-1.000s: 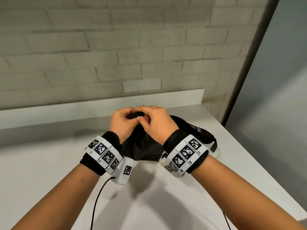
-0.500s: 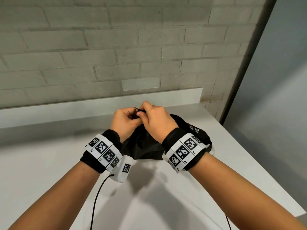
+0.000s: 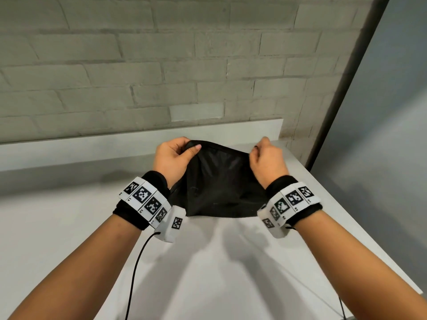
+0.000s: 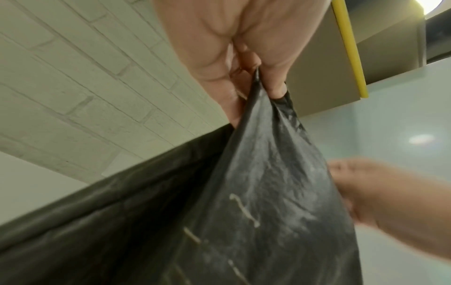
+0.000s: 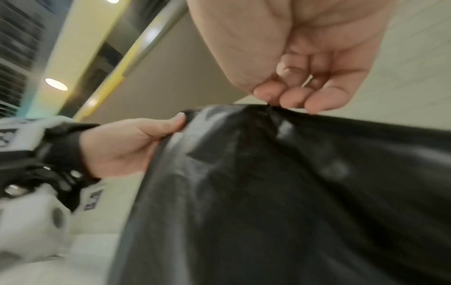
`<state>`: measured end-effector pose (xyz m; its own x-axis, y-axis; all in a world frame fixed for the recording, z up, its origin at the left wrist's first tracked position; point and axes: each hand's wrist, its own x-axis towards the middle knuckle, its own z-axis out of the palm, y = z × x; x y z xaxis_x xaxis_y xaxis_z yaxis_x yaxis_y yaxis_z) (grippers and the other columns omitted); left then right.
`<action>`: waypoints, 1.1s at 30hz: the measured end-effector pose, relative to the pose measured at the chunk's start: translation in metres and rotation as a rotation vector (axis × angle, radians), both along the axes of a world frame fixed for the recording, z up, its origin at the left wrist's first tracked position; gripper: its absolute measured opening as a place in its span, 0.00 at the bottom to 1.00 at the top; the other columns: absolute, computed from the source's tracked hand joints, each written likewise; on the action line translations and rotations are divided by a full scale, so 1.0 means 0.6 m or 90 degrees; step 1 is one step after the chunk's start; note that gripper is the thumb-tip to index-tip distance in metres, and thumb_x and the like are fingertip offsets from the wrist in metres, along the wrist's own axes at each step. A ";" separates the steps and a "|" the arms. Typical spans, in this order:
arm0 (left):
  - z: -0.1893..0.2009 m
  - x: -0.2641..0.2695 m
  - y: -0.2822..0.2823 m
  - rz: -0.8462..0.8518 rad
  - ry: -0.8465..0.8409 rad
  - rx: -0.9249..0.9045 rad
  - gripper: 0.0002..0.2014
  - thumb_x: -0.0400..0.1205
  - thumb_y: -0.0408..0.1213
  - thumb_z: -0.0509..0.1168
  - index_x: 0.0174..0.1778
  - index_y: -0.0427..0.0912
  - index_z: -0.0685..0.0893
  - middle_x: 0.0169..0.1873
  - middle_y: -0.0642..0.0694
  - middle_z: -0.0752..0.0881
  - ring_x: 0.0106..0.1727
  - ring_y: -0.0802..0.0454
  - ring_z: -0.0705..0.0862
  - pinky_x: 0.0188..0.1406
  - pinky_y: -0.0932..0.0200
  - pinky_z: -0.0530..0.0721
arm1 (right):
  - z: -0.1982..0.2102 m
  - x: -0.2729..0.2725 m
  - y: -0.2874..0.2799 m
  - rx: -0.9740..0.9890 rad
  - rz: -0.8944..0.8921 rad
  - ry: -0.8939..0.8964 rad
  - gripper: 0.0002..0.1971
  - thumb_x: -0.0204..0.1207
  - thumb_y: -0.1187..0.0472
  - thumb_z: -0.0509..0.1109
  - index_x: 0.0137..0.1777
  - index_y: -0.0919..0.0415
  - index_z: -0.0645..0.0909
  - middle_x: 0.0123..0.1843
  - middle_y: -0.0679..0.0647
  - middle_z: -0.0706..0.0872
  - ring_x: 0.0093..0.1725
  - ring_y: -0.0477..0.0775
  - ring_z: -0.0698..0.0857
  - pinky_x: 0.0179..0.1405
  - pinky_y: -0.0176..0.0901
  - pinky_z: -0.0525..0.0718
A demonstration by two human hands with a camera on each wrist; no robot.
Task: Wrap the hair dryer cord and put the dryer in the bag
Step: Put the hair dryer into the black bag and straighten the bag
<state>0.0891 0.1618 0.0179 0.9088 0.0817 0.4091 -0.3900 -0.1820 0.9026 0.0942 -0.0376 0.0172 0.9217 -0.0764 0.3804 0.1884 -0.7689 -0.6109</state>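
Observation:
A black fabric bag [image 3: 219, 181] hangs above the white counter [image 3: 69, 227], stretched wide between my two hands. My left hand [image 3: 175, 155] pinches the bag's left top edge between thumb and fingers; the left wrist view shows that hand [image 4: 256, 77] clamped on the bag's [image 4: 244, 192] rim. My right hand [image 3: 265, 158] pinches the right top edge, and in the right wrist view its fingertips [image 5: 292, 98] nip the bag's [image 5: 292, 183] dark cloth. The hair dryer and its cord are not visible in any view.
A grey brick wall [image 3: 161, 65] with a white ledge [image 3: 115, 144] runs behind the counter. The counter's right edge [image 3: 346, 227] drops off beside a grey panel. Thin black cables [image 3: 136, 273] trail from my wrist cameras.
My hands were close together, working at the bag's bunched top. They have pulled apart sideways and lifted, so the bag's top is now spread wide between them.

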 end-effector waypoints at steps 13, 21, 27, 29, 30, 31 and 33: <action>-0.003 0.017 0.004 0.100 -0.021 0.069 0.07 0.81 0.33 0.61 0.37 0.44 0.79 0.30 0.53 0.79 0.34 0.57 0.77 0.39 0.71 0.76 | -0.057 0.055 -0.179 0.009 -0.179 0.095 0.13 0.80 0.69 0.52 0.57 0.75 0.74 0.63 0.74 0.74 0.59 0.73 0.77 0.59 0.53 0.76; 0.012 0.059 0.038 0.132 0.082 0.154 0.10 0.83 0.37 0.58 0.49 0.35 0.81 0.36 0.45 0.81 0.39 0.50 0.78 0.43 0.63 0.77 | -0.030 0.068 -0.159 0.076 0.013 0.134 0.07 0.82 0.60 0.56 0.51 0.65 0.67 0.35 0.53 0.72 0.38 0.56 0.73 0.32 0.43 0.69; 0.026 0.088 0.070 0.105 0.132 0.051 0.11 0.82 0.29 0.58 0.41 0.53 0.73 0.26 0.45 0.73 0.25 0.51 0.71 0.26 0.58 0.73 | -0.008 0.080 -0.165 -0.033 0.120 0.097 0.16 0.73 0.75 0.65 0.47 0.60 0.61 0.38 0.54 0.69 0.33 0.52 0.69 0.32 0.42 0.70; 0.023 0.094 0.080 0.101 0.141 0.031 0.15 0.81 0.27 0.57 0.37 0.54 0.69 0.24 0.45 0.71 0.22 0.53 0.69 0.23 0.62 0.71 | 0.009 0.085 -0.157 -0.026 0.145 0.013 0.17 0.70 0.80 0.61 0.41 0.57 0.63 0.36 0.50 0.68 0.32 0.49 0.67 0.33 0.35 0.69; 0.019 0.095 0.083 0.095 0.139 0.016 0.16 0.81 0.26 0.56 0.36 0.53 0.69 0.22 0.45 0.71 0.20 0.56 0.69 0.22 0.63 0.71 | 0.016 0.089 -0.154 -0.010 0.156 -0.031 0.19 0.68 0.83 0.59 0.36 0.55 0.65 0.35 0.50 0.69 0.34 0.49 0.68 0.35 0.31 0.70; 0.015 0.096 0.085 0.083 0.134 -0.003 0.17 0.81 0.23 0.55 0.35 0.51 0.69 0.20 0.48 0.72 0.18 0.59 0.68 0.21 0.65 0.70 | 0.020 0.096 -0.152 -0.006 0.159 -0.061 0.21 0.65 0.85 0.57 0.32 0.55 0.67 0.37 0.52 0.73 0.38 0.51 0.71 0.39 0.27 0.70; 0.007 0.097 0.088 0.066 0.131 -0.007 0.21 0.78 0.16 0.52 0.28 0.46 0.72 0.14 0.56 0.74 0.16 0.64 0.69 0.18 0.70 0.70 | 0.030 0.111 -0.148 -0.049 0.129 -0.072 0.19 0.61 0.86 0.55 0.27 0.63 0.77 0.47 0.63 0.80 0.50 0.56 0.78 0.46 0.23 0.69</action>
<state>0.1474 0.2145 0.0222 0.9596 0.1823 0.2145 -0.1771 -0.2013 0.9634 0.1607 -0.1267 0.0353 0.8661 0.1392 0.4802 0.4083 -0.7512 -0.5186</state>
